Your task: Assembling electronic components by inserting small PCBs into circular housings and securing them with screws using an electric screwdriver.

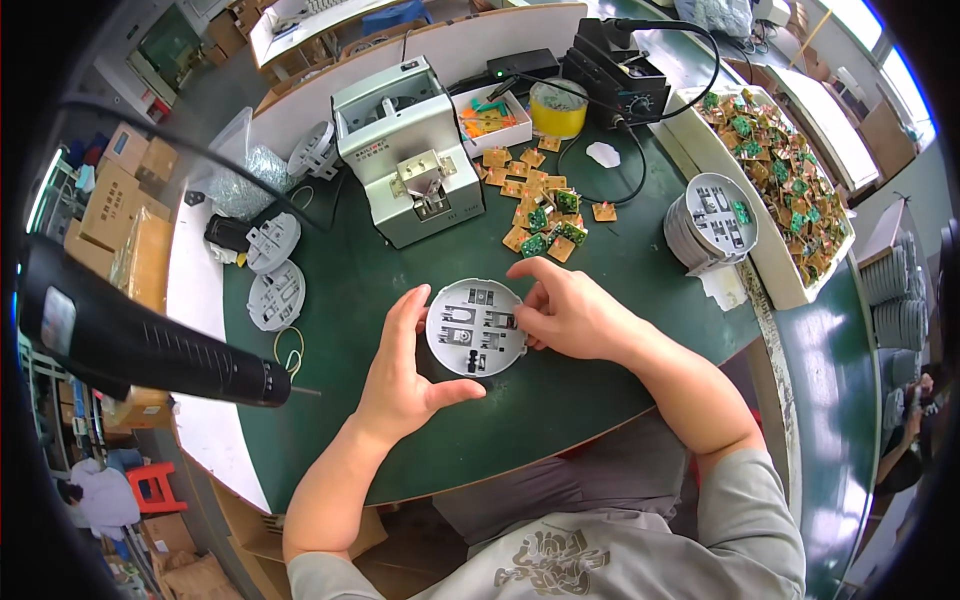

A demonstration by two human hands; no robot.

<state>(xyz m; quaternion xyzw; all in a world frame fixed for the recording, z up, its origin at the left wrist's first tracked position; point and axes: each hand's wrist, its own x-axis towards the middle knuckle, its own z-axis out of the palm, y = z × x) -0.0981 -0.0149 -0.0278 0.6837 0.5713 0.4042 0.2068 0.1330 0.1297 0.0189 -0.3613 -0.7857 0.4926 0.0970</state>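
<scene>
A round light-grey plastic housing (455,350) with moulded slots and small metal contacts lies face up in front of me. My left hand (405,375) curves around its left side, fingers stretched and thumb spread apart below. At the right rim, my right hand (570,312) has its thumb over the edge and the other fingers curled beside it, closed on the housing. The index finger reaches out above the rim. Parts of the curled fingertips are hidden. A black electric screwdriver (150,335) with a thin bit hangs to the left, apart from both hands.
Ahead stands a grey metal screw feeder (410,150). Small tan and green circuit boards (540,205) lie loose right of it. A soldering station (615,75), stacked round housings (710,225) and a white bin (805,290) of boards stand right. More housings (275,295) lie left.
</scene>
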